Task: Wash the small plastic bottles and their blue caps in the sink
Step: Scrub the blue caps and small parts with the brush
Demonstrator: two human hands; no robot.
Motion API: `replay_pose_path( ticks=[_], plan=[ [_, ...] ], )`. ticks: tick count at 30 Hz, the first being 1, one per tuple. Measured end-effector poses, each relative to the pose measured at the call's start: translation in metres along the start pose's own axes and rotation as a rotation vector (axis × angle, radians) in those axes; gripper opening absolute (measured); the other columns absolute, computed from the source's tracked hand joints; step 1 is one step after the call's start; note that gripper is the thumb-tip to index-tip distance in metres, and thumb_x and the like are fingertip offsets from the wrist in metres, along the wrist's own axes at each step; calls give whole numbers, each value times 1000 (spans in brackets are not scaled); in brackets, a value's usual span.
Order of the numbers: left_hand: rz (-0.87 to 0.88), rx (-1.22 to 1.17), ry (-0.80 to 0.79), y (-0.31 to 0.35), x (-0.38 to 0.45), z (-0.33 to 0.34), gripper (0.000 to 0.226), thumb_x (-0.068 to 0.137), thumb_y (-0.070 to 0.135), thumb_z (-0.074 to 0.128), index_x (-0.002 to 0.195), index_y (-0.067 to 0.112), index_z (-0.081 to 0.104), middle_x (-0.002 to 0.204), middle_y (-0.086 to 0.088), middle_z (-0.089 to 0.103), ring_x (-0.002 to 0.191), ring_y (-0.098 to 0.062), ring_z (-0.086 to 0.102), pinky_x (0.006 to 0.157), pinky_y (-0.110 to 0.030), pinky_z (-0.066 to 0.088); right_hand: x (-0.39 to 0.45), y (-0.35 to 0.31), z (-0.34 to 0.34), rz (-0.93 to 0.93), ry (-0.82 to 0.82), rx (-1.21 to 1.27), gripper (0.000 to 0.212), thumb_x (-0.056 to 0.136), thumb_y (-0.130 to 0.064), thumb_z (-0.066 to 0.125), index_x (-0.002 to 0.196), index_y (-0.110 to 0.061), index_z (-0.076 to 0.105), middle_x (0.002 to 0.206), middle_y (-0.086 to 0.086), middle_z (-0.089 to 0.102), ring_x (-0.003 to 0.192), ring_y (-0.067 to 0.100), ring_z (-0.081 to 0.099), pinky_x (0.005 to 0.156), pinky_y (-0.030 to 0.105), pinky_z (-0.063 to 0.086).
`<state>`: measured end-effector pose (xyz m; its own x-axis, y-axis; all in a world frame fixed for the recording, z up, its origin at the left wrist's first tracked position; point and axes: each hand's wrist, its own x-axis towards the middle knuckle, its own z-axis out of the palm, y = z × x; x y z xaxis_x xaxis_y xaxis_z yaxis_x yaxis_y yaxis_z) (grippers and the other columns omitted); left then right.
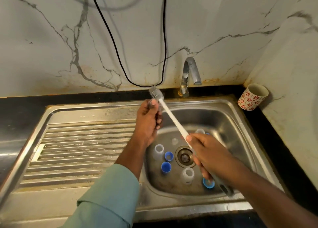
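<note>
The scene is lit evenly, perhaps from overhead. Soft glare is seen on the brushed stainless-steel sink (228, 110) rim. Straight edges are bowed toward the frame borders. Motion blur is shown by the white long-handled bottle brush (172, 117) above that sink.

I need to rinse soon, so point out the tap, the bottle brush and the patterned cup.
tap (189, 72): head view, curved spout.
bottle brush (173, 120): head view, white shaft.
patterned cup (249, 99): head view, outer wall.
</note>
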<state>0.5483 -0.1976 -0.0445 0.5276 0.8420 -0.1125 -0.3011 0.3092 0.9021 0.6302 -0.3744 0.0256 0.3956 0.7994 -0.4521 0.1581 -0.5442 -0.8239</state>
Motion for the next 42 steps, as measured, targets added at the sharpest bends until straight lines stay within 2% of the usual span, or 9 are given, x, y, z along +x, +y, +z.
replay_pose_path(
  ticks=[7, 12, 18, 21, 24, 27, 32, 36, 42],
  plan=[
    [2, -101, -9, 4, 6, -17, 20, 102, 23, 50, 88, 22, 64, 73, -1, 55, 48, -7, 39, 36, -18, 30, -11, 9, -9, 45, 6, -11, 22, 103, -38, 40, 101, -30, 60, 55, 1, 49, 37, 14, 39, 36, 26, 36],
    [-53, -76, -167, -8, -1, 5, 19, 101, 19, 49, 90, 20, 65, 67, -1, 49, 46, -8, 36, 37, -18, 28, 11, -1, -3, 10, 44, 33, 21, 103, -38, 39, 105, -29, 59, 55, 4, 50, 37, 14, 41, 39, 28, 37],
    [-93, -248, -107, -3, 1, -6, 21, 99, 29, 50, 90, 19, 66, 73, -2, 52, 46, -9, 38, 37, -18, 30, -12, 1, -1, 14, -8, 61, 28, 103, -37, 38, 103, -18, 58, 57, 4, 48, 34, 15, 38, 36, 26, 34],
    [-158, -296, -147, -19, -6, 7, 23, 99, 33, 49, 95, 15, 63, 71, -4, 50, 45, -9, 42, 37, -19, 34, 5, -10, 1, -45, 25, 50, 18, 104, -38, 38, 101, -37, 56, 54, 4, 50, 35, 15, 40, 38, 27, 36],
    [-123, -391, -105, -12, 4, -7, 32, 101, 42, 44, 86, 16, 57, 73, -1, 49, 47, -8, 46, 36, -20, 37, -5, 0, -6, -22, 42, 53, 21, 103, -39, 39, 100, -33, 59, 60, 5, 50, 39, 16, 37, 39, 27, 35],
    [-93, -356, -34, -4, 9, -15, 36, 101, 46, 44, 85, 16, 56, 73, -2, 48, 47, -8, 44, 35, -20, 35, -22, 8, -2, 43, 1, 19, 25, 101, -42, 40, 100, -28, 60, 58, 4, 46, 40, 17, 36, 40, 28, 33],
    [-57, -285, -132, -11, -5, 16, 29, 99, 40, 48, 82, 17, 54, 66, 2, 44, 49, -9, 40, 39, -21, 36, 3, -5, 1, -21, 56, 38, 22, 103, -39, 38, 104, -30, 57, 57, 6, 52, 35, 14, 41, 37, 26, 37],
    [-72, -361, 16, 2, 10, -2, 34, 86, 51, 63, 79, 18, 57, 70, 3, 52, 48, -6, 46, 37, -19, 36, -16, 2, -9, -8, 57, 21, 24, 102, -40, 40, 90, -34, 59, 60, 4, 49, 38, 15, 38, 39, 27, 37],
    [-226, -355, 8, -12, -6, 26, 48, 82, 45, 64, 112, 7, 63, 84, -6, 59, 76, -17, 58, 77, -39, 56, 1, -8, 2, -36, 63, 45, 19, 103, -40, 39, 103, -35, 57, 57, 3, 52, 36, 14, 42, 38, 26, 38]
  ],
)
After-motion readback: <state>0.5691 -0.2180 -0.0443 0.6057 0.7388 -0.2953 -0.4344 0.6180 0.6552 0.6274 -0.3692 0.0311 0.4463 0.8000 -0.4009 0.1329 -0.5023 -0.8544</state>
